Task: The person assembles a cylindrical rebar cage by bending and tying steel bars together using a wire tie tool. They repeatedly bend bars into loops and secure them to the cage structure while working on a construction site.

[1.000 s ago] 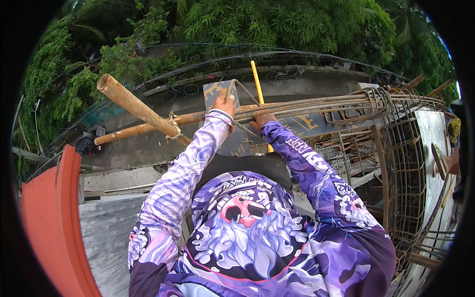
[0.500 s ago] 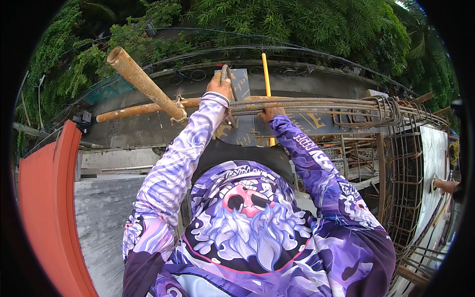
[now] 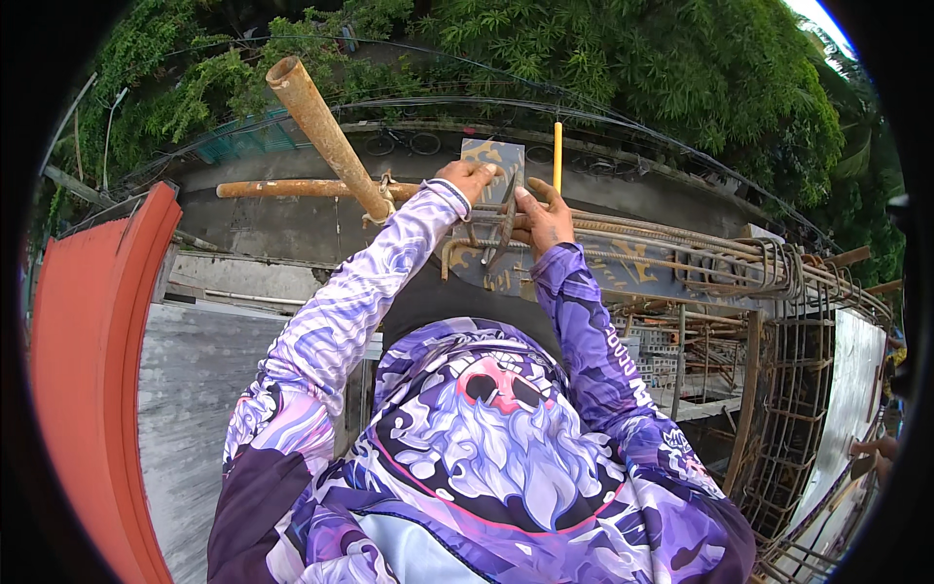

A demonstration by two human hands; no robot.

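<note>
A bent steel bar (image 3: 504, 229), dark and ribbed like a rebar stirrup, stands tilted over the left end of a bundle of long rusty rebars (image 3: 623, 232). My left hand (image 3: 469, 179) is closed at its upper part, fingertips pointing right; its grip is partly hidden. On the other side, my right hand (image 3: 547, 220) has its thumb and curled lower fingers against the same bar, with the index finger raised. Beneath both hands lies a dark board with tan markings (image 3: 492, 152). Farther right, several bent bars (image 3: 769, 258) hang around the bundle.
A rusty pipe (image 3: 326, 131) rises at the left, tied to a horizontal pipe (image 3: 277, 188). A yellow rod (image 3: 557, 156) stands beyond my right hand. Red roofing (image 3: 92, 380) is at the left, a rebar cage (image 3: 793, 419) at the right. Another person's hand (image 3: 874, 450) shows at the right edge.
My right hand has left the long rebars and come up to the bent bar. My left hand has turned, its fingers now pointing right. The view has shifted slightly.
</note>
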